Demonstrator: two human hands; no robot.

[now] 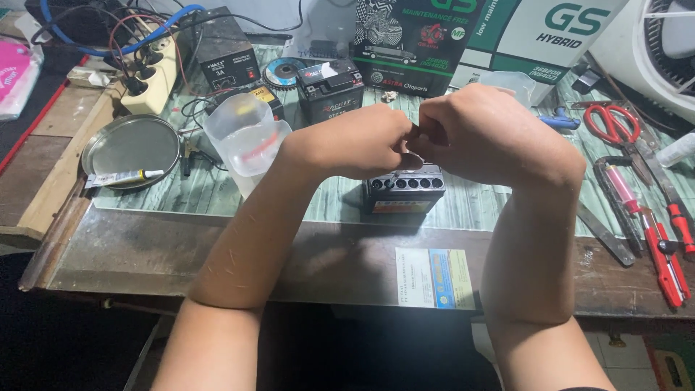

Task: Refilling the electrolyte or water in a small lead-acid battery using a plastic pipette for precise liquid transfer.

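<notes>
Black and boxy, the small battery [403, 191] sits on the green patterned mat [478, 203] near the table's front edge [289, 253], its long axis running left to right and its row of round filler holes facing straight up. We note both hands held just above it, knuckles touching: the left hand [362, 141] and the right hand [481, 134] have their fingers curled in tight and pinched together at the point where they meet, but whatever sits between the fingertips is hidden from us. A clear plastic jug [242, 134] stands just left of the left wrist, and red-handled scissors [615, 123] lie well apart to the right.
</notes>
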